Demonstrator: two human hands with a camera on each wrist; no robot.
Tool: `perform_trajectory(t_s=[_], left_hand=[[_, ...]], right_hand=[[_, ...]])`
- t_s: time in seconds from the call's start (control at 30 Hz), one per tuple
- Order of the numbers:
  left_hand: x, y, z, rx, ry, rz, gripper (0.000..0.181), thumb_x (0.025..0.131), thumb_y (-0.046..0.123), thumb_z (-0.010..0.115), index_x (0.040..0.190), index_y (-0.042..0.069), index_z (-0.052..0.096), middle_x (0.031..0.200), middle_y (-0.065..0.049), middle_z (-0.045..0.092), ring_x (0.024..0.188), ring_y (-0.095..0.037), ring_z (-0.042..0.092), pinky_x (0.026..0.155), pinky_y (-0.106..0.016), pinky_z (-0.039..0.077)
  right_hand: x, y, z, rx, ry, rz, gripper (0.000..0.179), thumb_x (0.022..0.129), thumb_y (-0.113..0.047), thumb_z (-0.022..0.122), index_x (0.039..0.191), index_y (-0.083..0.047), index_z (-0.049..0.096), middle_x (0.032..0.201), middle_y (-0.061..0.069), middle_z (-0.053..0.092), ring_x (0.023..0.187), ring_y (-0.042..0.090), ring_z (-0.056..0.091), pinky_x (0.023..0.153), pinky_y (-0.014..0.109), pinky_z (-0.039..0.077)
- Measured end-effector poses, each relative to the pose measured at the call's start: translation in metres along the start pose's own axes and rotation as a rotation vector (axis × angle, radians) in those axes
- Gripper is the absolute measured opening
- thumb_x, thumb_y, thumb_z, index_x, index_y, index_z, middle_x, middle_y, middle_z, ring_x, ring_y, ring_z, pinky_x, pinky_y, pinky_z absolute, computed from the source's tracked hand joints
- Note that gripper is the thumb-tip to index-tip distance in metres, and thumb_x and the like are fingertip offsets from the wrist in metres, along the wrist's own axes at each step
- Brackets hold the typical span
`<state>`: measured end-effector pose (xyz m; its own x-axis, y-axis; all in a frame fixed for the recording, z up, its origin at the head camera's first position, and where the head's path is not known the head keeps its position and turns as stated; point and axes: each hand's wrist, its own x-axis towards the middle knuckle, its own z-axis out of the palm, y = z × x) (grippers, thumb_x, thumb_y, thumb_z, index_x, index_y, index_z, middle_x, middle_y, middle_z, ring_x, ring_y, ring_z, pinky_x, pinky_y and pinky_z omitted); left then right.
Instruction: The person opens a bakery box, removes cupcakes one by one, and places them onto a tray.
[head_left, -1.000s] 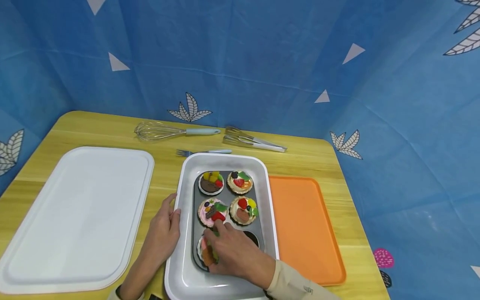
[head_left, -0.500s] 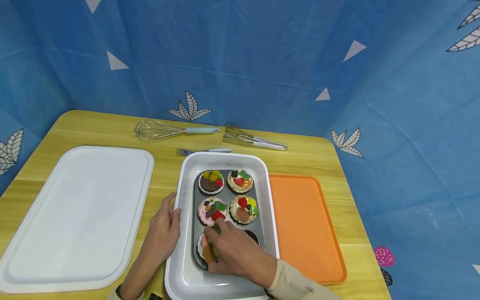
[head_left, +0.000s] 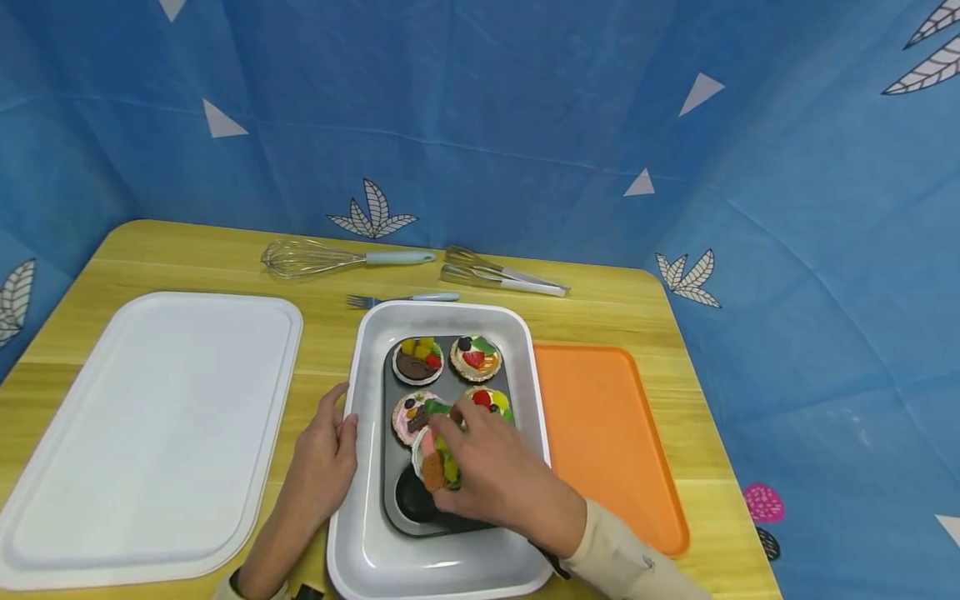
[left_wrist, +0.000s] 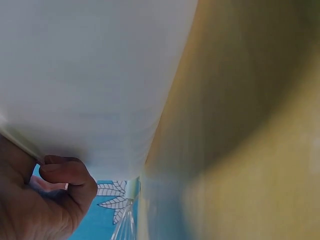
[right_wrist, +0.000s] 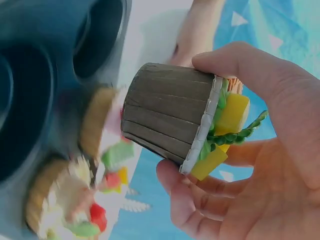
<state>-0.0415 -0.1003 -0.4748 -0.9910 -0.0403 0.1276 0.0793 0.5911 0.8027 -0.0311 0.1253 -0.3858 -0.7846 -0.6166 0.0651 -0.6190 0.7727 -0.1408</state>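
One cupcake (right_wrist: 167, 112) above muffin tin (head_left: 446, 523), pinched by right hand (head_left: 498, 471); four others (head_left: 474, 360) seated in tin. Held one tilted: brown pleated wrapper (right_wrist: 172, 102), white rim (right_wrist: 203, 129), yellow cubes (right_wrist: 233, 114), green sprig (right_wrist: 245, 133). Left hand (head_left: 322, 461) against deep white tray (head_left: 420, 571); grip hard to tell.

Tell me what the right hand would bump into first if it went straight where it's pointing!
Probably the pink cake, just past the right hand and its held cupcake in the head view. Height is hard to judge, so it might pass over.
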Motion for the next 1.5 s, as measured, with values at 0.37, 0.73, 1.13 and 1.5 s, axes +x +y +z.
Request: perform_trajectory(t_s=[0.37,0.73,1.13,1.5], left_hand=[[0.002,-0.001,0.002,-0.005,-0.013,0.010,0.043,0.103,0.008,0.049,0.144,-0.004,0.042,0.071,-0.004,0.049,0.059,-0.014,0.047,0.056,-0.029,0.041],[0.002,0.000,0.001,-0.002,-0.020,-0.002,0.044,0.103,0.007,0.049,0.144,-0.005,0.041,0.072,-0.005,0.049,0.059,-0.015,0.047,0.055,-0.029,0.040],[0.000,0.000,0.002,0.010,0.011,-0.022,0.044,0.101,0.007,0.051,0.143,-0.004,0.043,0.072,-0.004,0.050,0.060,-0.016,0.047,0.058,-0.032,0.041],[0.002,0.000,0.002,0.031,0.002,-0.019,0.044,0.102,0.008,0.050,0.144,-0.003,0.042,0.074,-0.004,0.050,0.061,-0.016,0.047,0.060,-0.033,0.041]], right_hand=[[0.000,0.037,-0.033,0.018,0.042,0.212,0.068,0.072,-0.041,0.083,0.129,-0.010,0.061,0.106,0.006,0.050,0.067,0.014,0.042,0.055,0.027,0.037],[0.005,0.076,-0.051,0.175,0.060,0.383,0.070,0.078,-0.035,0.081,0.138,-0.010,0.054,0.116,0.012,0.051,0.065,0.017,0.050,0.052,0.028,0.044],[0.007,0.139,-0.066,0.202,0.049,0.462,0.065,0.083,-0.039,0.076,0.136,-0.007,0.054,0.115,0.012,0.048,0.080,0.026,0.054,0.065,0.037,0.051],[0.003,0.174,-0.022,0.186,-0.004,0.545,0.068,0.083,-0.043,0.073,0.136,-0.006,0.054,0.109,0.012,0.048,0.077,0.026,0.054,0.066,0.039,0.049]])
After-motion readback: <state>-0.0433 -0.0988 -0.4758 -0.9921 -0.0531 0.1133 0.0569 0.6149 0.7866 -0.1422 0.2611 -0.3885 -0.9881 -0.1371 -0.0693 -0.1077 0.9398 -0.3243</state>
